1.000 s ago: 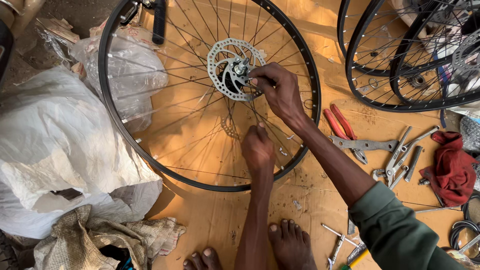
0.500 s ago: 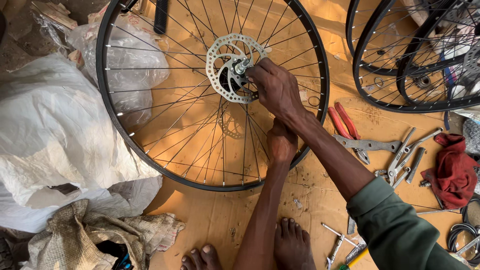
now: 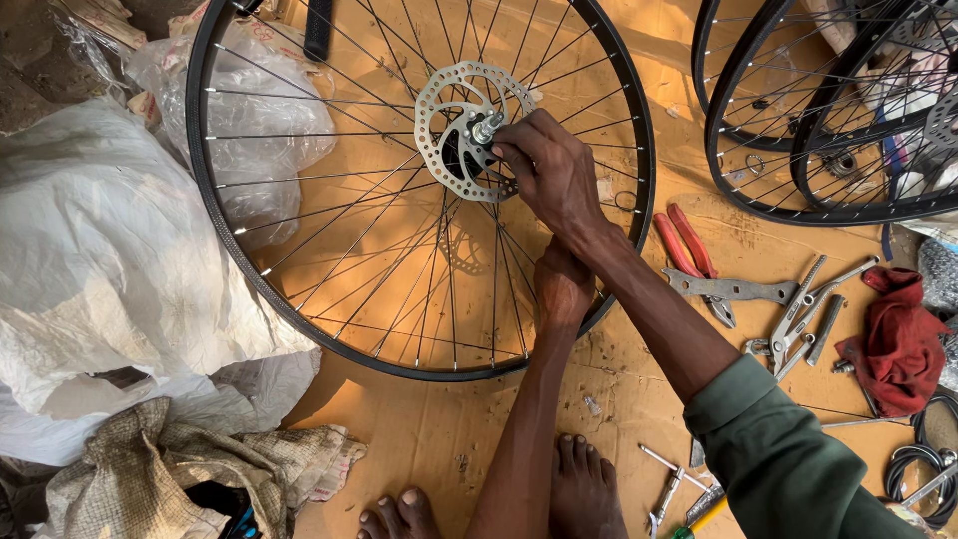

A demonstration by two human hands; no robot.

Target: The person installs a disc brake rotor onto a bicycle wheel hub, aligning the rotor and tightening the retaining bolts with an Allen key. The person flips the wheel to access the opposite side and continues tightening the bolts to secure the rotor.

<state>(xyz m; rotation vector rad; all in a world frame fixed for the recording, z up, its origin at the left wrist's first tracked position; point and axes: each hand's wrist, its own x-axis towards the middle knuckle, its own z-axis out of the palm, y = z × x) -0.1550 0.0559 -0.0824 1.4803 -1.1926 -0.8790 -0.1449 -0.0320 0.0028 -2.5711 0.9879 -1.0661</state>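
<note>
Fingers of the right hand (image 3: 552, 172) pinch the axle (image 3: 486, 127) at the wheel (image 3: 299, 299) hub (beside the brake disc (image 3: 439, 110)); the left hand (image 3: 562, 287) grips the rim, wheel flat on cardboard (image 3: 419, 429).

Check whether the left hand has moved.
Yes. The left hand slid rightward across the spokes, from below the brake disc toward the rim.
</note>
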